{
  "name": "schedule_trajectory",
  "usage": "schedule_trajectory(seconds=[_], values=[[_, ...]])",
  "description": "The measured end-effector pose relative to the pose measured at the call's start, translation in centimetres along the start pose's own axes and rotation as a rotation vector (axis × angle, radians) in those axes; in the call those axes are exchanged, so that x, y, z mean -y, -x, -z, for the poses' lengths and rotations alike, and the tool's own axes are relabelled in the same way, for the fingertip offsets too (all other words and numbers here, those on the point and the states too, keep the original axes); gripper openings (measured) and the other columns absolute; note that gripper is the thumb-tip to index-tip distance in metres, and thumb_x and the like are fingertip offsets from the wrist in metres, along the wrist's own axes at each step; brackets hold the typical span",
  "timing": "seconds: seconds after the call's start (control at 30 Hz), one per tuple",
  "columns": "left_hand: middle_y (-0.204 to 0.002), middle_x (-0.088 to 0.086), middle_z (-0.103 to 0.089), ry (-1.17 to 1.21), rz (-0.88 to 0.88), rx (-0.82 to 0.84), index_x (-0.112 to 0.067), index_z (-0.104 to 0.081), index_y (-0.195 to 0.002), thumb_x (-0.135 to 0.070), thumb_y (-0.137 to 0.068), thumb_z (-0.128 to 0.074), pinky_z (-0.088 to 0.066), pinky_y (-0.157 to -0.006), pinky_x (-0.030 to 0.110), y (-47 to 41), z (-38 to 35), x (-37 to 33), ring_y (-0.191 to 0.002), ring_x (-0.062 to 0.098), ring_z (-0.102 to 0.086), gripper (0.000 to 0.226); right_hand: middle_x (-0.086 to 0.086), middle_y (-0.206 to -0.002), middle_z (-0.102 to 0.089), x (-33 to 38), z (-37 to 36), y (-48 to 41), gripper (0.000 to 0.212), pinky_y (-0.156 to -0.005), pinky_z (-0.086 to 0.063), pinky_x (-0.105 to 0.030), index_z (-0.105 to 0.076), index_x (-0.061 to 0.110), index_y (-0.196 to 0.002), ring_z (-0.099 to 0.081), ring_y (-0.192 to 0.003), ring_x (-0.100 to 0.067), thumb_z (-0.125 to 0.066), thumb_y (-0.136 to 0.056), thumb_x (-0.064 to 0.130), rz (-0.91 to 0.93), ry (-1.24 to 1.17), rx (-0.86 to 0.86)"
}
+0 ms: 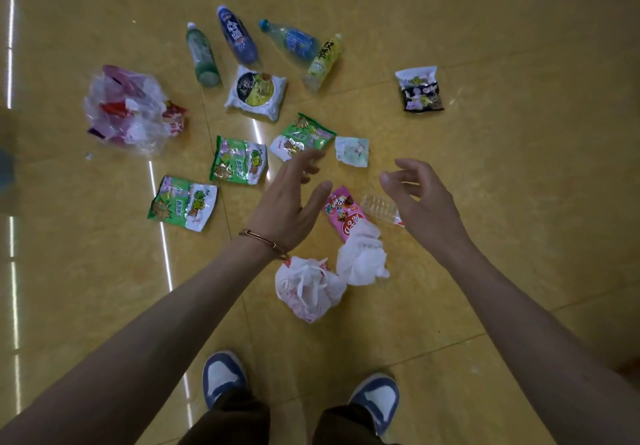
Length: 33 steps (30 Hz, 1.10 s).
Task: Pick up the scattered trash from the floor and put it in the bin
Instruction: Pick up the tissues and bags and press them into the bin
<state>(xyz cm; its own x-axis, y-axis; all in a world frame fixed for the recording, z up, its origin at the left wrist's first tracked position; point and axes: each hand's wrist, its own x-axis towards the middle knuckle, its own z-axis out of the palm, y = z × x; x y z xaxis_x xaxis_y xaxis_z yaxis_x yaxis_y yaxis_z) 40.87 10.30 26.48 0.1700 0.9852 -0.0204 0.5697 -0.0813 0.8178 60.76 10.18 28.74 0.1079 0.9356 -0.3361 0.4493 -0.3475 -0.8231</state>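
You stand over a yellow tiled floor (485, 46) with trash spread out ahead of your two blue-and-white shoes (223, 377).

Four plastic bottles lie at the far side: a green one (202, 55), a dark blue one (238, 35), a clear one with a blue label (294, 41) and a yellow-green one (323, 62). A fifth, a crushed clear bottle (379, 206), lies nearer, partly hidden behind your right hand.

Three green snack wrappers sit in a loose line from near left to the middle: one (181, 202), a second (239, 160) and a third (304, 135). Single pieces: a white noodle packet (256, 93) just near the bottles, a black wrapper (420, 90) well apart at far right, a small pale wrapper (352, 151), and a pink wrapper (343, 211) between your hands.

Two white bags lie close to your feet — a knotted bag with red print (308, 289) and a crumpled white one (362, 257), touching each other. At far left a clear plastic bag (128, 109) holds red and pink scraps; you cannot tell exactly what they are.

Your left hand (289, 199), with a bracelet (265, 238) at the wrist, hovers with fingers spread and grips nothing. Your right hand (420, 199) is likewise loosely curled and empty. No bin shows.
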Motion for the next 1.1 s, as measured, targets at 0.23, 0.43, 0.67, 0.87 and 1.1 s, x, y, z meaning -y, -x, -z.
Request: schedule_trajectory(seconds=[0.23,0.43,0.67,0.87,1.1], values=[[-0.113,0.004,-0.055,-0.093,-0.065,0.063,-0.018,-0.042,-0.126,-0.042,-0.089,-0.045,-0.039,-0.084,0.023,-0.3,-5.2,7.6,-0.101,0.013,-0.052,0.044,0.004,-0.119,-0.058,-8.4,-3.8,-3.0,0.053,-0.084,-0.042,-0.021,-0.048,0.021,-0.132,-0.056,-0.109,-0.013,-0.059,-0.087,0.046,-0.034,0.03,0.008],[-0.116,0.007,-0.053,-0.157,-0.189,0.137,-0.012,-0.045,-0.123,-0.047,-0.087,-0.039,-0.042,-0.083,0.024,-1.3,-8.1,12.7,-0.099,0.011,-0.051,0.051,0.002,-0.122,-0.056,-13.6,-6.8,-6.1,0.057,-0.088,-0.043,-0.028,-0.045,0.019,-0.135,-0.055,-0.111,-0.016,-0.059,-0.087,0.047,-0.004,0.102,0.02],[-0.131,0.004,-0.042,-0.389,-0.303,0.535,-0.016,-0.037,-0.129,-0.068,-0.073,-0.042,-0.04,-0.083,0.021,-0.3,-10.3,18.1,-0.114,0.021,-0.048,0.076,0.001,-0.126,-0.054,-18.0,-8.7,-7.6,0.058,-0.087,-0.04,-0.026,-0.045,0.019,-0.134,-0.053,-0.11,-0.014,-0.059,-0.086,0.048,0.057,0.197,0.04],[-0.153,-0.007,-0.002,-0.677,-0.16,1.099,-0.051,0.0,-0.138,-0.066,-0.057,-0.072,-0.036,-0.104,0.055,0.9,-13.5,19.4,-0.141,0.028,-0.012,0.109,-0.002,-0.135,-0.047,-21.1,-9.8,-7.3,0.063,-0.091,-0.04,-0.028,-0.04,0.019,-0.138,-0.046,-0.11,-0.009,-0.058,-0.086,0.051,0.057,0.294,0.08],[-0.154,-0.006,0.018,-0.876,-0.113,1.239,-0.059,0.019,-0.133,-0.059,-0.054,-0.079,-0.024,-0.106,0.062,3.0,-16.2,21.2,-0.142,0.035,0.009,0.125,-0.005,-0.139,-0.043,-23.5,-10.4,-6.4,0.07,-0.103,-0.04,-0.034,-0.037,0.021,-0.142,-0.046,-0.125,-0.017,-0.058,-0.084,0.055,0.06,0.389,0.106]])
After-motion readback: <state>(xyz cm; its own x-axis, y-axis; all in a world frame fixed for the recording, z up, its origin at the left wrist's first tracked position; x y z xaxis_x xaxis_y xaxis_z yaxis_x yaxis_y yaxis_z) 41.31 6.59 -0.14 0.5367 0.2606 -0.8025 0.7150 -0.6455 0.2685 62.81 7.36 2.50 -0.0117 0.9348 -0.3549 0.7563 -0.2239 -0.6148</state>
